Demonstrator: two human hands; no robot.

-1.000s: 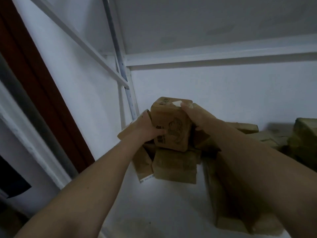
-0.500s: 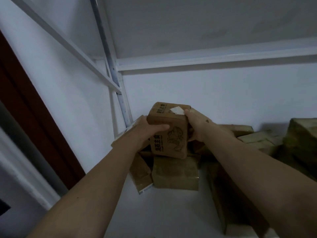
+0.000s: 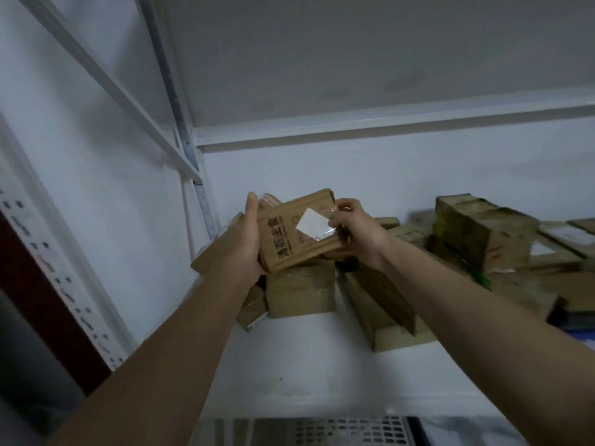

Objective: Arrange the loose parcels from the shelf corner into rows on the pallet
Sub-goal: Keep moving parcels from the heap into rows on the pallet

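Both hands now grip one brown parcel [image 3: 297, 235], lifted clear and tilted label-up above the shelf-corner pile [image 3: 299, 291], left hand [image 3: 248, 239] and right hand [image 3: 357, 231] clasping opposite ends, ready for carrying to the pallet.

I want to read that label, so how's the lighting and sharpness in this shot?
Head view: dim and flat, with a grey-blue cast; the white label glares blank on the parcel held by the left hand and right hand; its printing is soft; shelf rails bow from wide-angle distortion; edges blur.
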